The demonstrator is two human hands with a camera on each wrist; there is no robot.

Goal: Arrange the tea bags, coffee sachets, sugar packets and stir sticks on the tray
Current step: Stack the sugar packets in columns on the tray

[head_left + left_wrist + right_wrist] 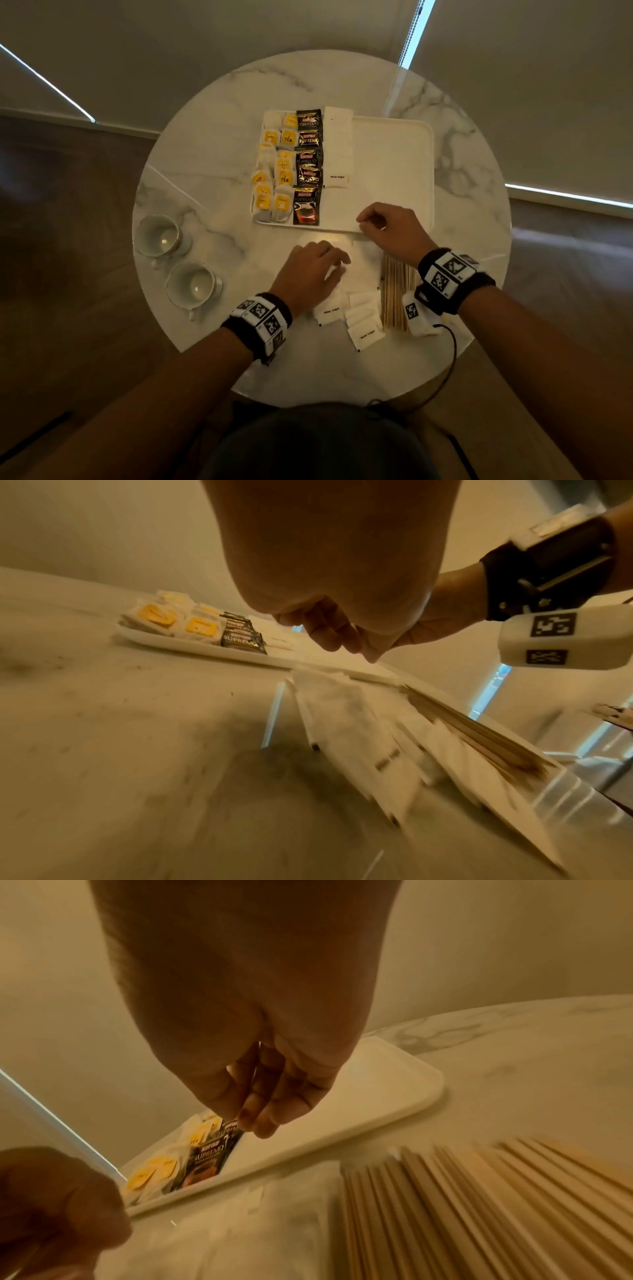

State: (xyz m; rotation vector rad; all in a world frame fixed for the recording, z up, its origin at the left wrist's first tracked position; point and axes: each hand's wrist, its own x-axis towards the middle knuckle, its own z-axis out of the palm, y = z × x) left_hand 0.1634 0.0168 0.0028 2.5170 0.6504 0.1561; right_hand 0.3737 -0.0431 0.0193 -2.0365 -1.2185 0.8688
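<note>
White sugar packets under the left hand, tray half filled on the marble table.

Left hand (310,269) lies palm down on the loose pile of sugar packets (356,308) on the marble table (212,192), near the tray's front edge, its fingers bent onto the top packets; whether it actually pinches one I cannot tell. Right hand (387,228) hovers over the white tray (394,154) at its near rim, fingers loosely curled with thumb and fingertips close together, and nothing shows between them. On the tray, tea bags (274,171) fill the left side in two columns, coffee sachets (308,164) form one column beside them, and a few sugar packets lie in a line just right of the sachets. Wooden stir sticks (397,294) lie bunched on the table under the right wrist, beside the packet pile. Two cups (178,260) stand at the table's left edge.
</note>
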